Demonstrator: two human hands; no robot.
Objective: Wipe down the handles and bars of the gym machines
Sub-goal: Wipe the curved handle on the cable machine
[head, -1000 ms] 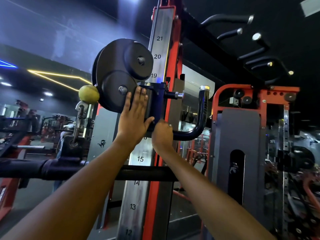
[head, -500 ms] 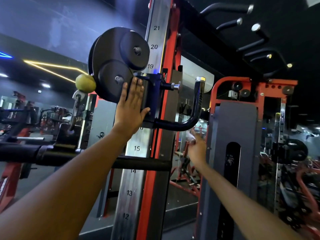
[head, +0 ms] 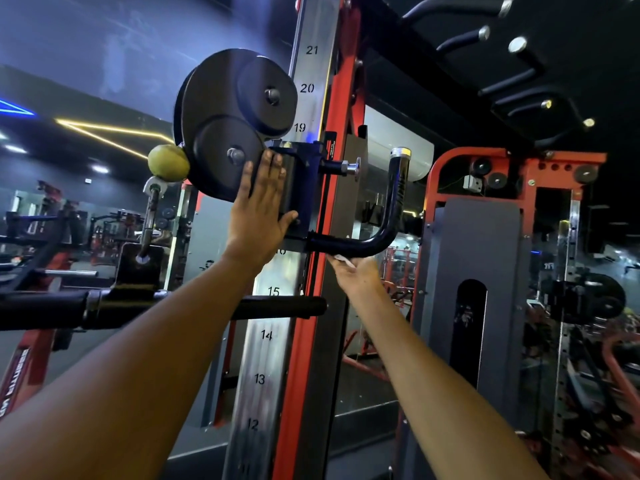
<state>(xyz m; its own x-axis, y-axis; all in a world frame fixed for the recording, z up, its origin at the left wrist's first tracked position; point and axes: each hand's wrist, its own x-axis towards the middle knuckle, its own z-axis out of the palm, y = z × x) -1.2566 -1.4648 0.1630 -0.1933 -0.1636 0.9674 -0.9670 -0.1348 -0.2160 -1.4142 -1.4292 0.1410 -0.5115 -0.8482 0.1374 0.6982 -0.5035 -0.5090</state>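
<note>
L hand (head: 258, 216) flat on carriage (head: 298, 188) | R hand (head: 358, 271) pinches cloth (head: 343, 259) under handle (head: 367, 242)

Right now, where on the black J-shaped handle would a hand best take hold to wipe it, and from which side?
Grip the black J-shaped handle on its horizontal lower run, from below, where the right hand already holds a white cloth. The round bar lets fingers wrap it; the left hand covers the bracket above.

— Where does the one head view look from?
— From the person's head, tilted upward and forward, close to the numbered steel upright (head: 273, 334) with both forearms reaching in.
— And further back?
— The black curved pull-up grips (head: 460, 39) overhead.
</note>
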